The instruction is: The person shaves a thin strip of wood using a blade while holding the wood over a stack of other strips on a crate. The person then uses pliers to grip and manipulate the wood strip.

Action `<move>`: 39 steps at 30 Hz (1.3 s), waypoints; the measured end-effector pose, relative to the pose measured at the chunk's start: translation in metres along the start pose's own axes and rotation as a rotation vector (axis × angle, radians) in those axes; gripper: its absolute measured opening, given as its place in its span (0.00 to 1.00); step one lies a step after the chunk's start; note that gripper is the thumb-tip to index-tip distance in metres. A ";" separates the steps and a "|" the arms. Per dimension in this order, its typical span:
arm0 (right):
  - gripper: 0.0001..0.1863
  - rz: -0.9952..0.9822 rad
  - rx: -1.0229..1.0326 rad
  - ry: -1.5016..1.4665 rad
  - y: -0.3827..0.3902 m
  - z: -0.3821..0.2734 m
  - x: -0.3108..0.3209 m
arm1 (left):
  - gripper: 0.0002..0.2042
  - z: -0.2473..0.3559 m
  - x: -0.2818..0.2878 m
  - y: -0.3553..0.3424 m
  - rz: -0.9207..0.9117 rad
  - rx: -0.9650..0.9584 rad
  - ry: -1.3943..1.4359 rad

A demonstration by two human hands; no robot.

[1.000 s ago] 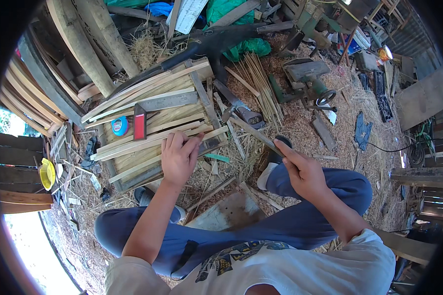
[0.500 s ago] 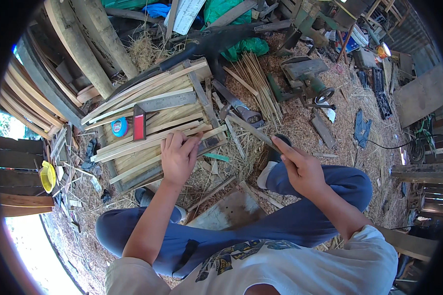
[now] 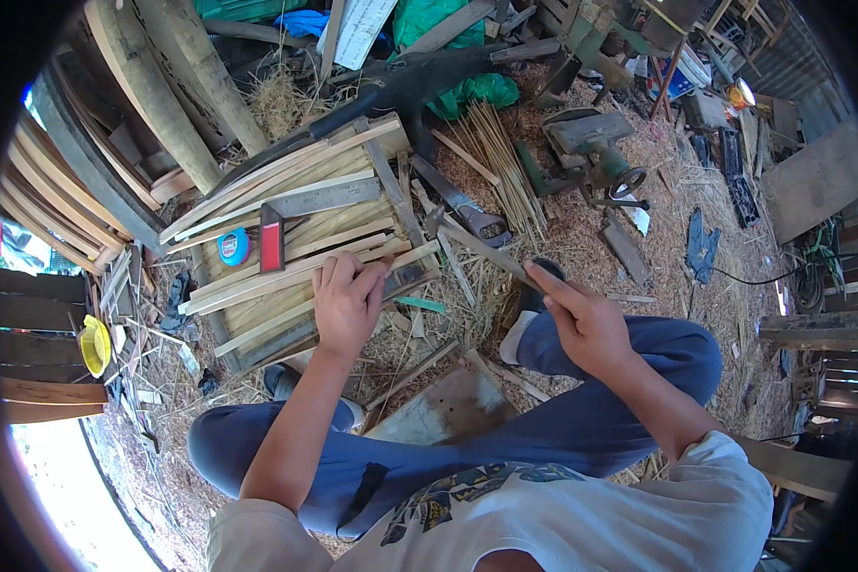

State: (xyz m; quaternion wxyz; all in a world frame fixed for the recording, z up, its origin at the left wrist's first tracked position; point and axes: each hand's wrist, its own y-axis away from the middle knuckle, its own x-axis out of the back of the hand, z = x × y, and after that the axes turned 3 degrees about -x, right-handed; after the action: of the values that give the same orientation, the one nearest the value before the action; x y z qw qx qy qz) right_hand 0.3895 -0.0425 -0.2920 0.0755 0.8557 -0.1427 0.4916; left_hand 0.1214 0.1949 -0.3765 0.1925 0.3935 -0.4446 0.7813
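My right hand [image 3: 591, 329] is closed round the wooden handle of a hammer [image 3: 481, 250], its head tilted toward the workbench's right edge. The fingers of my left hand [image 3: 346, 303] are bent and pressed together over a pale wooden strip [image 3: 267, 283] on the low wooden bench [image 3: 227, 329]. Whether something small is also pinched at those fingertips cannot be made out. Beyond that hand lie a try square with a red handle [image 3: 271, 240] and metal blade, and a blue tape measure [image 3: 234, 247]. More thin strips lie across the bench.
A handsaw [image 3: 467, 212] lies right of the bench, beside a bundle of thin sticks [image 3: 494, 153]. A green metal vise [image 3: 591, 157] stands farther right. Shavings cover the floor. Curved planks [image 3: 148, 95] lean at the far left, with a yellow hard hat-like bowl [image 3: 94, 345] below them.
Hardly anything differs; the whole view has shifted very slightly. Both hands keep their places, the right one on the hammer and the left one on the strip.
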 end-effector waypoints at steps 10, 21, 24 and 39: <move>0.31 0.068 -0.012 -0.129 0.001 0.004 -0.001 | 0.11 0.002 0.000 0.000 -0.003 -0.006 -0.004; 0.28 0.106 0.047 -0.064 0.002 0.000 0.002 | 0.13 0.003 0.001 0.002 0.008 -0.013 0.001; 0.30 0.014 -0.016 0.015 0.001 0.003 0.000 | 0.13 -0.003 -0.002 0.003 0.018 -0.018 -0.004; 0.29 0.002 0.001 -0.028 0.004 0.003 -0.008 | 0.12 0.000 -0.001 0.004 0.007 -0.009 -0.024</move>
State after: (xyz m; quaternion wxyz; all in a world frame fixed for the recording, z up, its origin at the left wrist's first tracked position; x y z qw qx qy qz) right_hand 0.3868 -0.0453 -0.3001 0.0725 0.8624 -0.1444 0.4797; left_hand 0.1193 0.1930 -0.3801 0.1865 0.4003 -0.4518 0.7752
